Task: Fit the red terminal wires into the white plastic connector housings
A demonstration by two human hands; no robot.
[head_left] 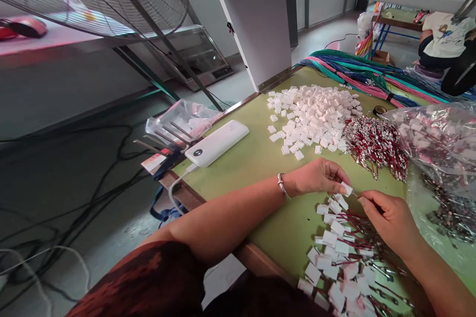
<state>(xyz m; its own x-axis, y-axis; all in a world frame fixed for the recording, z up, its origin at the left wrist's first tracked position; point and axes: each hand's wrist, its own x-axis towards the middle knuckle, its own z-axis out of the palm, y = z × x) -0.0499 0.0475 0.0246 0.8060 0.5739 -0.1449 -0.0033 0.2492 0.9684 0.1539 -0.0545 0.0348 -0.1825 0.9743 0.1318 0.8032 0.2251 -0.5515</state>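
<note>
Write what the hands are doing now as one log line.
left hand: pinching white connector | right hand: pinching wire at it | below: pile of wired connectors on green table

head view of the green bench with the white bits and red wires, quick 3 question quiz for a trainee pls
1. True or false: the flat white plastic power bank lies right of the heap of small white plastic housings.
2. What does the left hand pinch? A: a single white housing; B: a tape roll; C: a blue cable.
3. Fill in: the pile of thin wires with metal terminals is ___ in colour.
Key: 1 false; 2 A; 3 red.
</note>
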